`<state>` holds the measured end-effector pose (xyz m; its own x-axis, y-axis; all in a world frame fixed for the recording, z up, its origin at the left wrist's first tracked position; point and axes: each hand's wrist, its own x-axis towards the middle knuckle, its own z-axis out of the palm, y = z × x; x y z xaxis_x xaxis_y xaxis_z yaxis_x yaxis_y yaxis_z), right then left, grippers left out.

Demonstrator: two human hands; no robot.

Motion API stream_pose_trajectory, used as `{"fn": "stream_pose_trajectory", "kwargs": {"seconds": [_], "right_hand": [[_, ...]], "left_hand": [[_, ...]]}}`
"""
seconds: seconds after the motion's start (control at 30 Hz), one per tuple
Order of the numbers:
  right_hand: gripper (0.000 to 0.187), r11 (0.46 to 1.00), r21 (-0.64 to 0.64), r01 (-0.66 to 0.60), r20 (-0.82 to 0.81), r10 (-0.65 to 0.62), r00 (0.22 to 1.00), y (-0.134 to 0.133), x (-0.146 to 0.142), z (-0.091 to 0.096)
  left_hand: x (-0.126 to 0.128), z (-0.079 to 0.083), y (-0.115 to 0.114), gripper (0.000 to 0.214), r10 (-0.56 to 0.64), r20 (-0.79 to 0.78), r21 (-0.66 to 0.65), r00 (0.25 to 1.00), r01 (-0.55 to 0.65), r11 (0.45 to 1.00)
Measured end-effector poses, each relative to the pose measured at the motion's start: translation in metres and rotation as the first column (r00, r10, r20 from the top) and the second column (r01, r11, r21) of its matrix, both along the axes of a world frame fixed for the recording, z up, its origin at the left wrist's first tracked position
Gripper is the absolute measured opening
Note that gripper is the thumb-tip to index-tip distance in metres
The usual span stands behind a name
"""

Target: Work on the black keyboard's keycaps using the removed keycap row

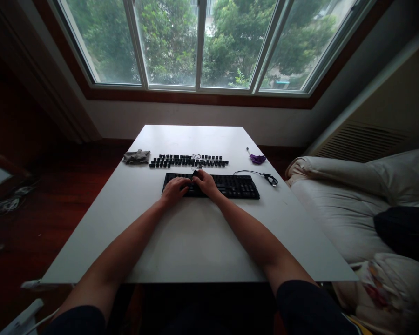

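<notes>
A black keyboard (242, 186) lies on the white table in front of me, many of its keys in place. My left hand (175, 188) rests over its left part with the fingers stretched across the keys. Beside it, my right hand (206, 182) is closed in a pinch above the middle-left of the keyboard. From the pinch thin wire sticks up, looking like a keycap puller (200, 166), with a small dark piece at the fingertips. Behind the keyboard, several loose black keycaps (185, 161) stand in rows. What lies under my palms is hidden.
The keyboard's coiled cable (271, 180) lies at its right. A grey cloth (137, 157) sits at the table's left edge. On the right are a purple cloth-like item (257, 159) and a thin brush-like stick (247, 150). A cushioned sofa (328, 209) flanks the table (195, 242).
</notes>
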<state>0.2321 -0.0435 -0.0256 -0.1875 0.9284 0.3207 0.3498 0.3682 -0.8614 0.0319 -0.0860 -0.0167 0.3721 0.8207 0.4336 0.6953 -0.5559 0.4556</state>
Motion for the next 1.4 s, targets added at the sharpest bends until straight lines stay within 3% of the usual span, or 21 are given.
{"fn": "stream_pose_trajectory", "kwargs": {"seconds": [0.3,0.63,0.87,1.0,1.2,1.4], "right_hand": [[0.019,0.999,-0.024,-0.036,-0.054,0.035,0.998,0.003,0.000,-0.004],[0.018,0.999,0.018,-0.031,-0.024,0.031,0.999,0.001,0.001,-0.003],[0.019,1.000,0.011,-0.005,-0.008,0.005,1.000,0.005,0.002,-0.005],[0.019,1.000,-0.014,0.004,-0.045,-0.005,0.999,0.007,0.001,-0.006],[0.018,0.998,-0.041,0.041,-0.081,-0.045,0.996,0.006,0.000,-0.006],[0.018,0.999,-0.038,0.033,-0.056,-0.036,0.998,0.000,0.001,0.001]], "left_hand": [[0.000,-0.002,0.001,0.028,-0.047,-0.064,0.066,0.997,0.051,0.996],[-0.003,-0.004,0.008,0.026,-0.032,0.042,0.041,0.999,0.030,0.999],[0.000,-0.002,0.008,0.026,0.007,-0.010,0.054,1.000,-0.006,0.999],[0.002,0.001,0.007,0.021,0.013,0.093,0.056,0.996,-0.018,0.998],[-0.004,0.008,0.011,0.021,0.142,0.201,0.026,0.969,-0.151,0.988],[-0.026,0.001,0.039,0.022,0.345,0.194,-0.035,0.918,-0.345,0.938]]}}
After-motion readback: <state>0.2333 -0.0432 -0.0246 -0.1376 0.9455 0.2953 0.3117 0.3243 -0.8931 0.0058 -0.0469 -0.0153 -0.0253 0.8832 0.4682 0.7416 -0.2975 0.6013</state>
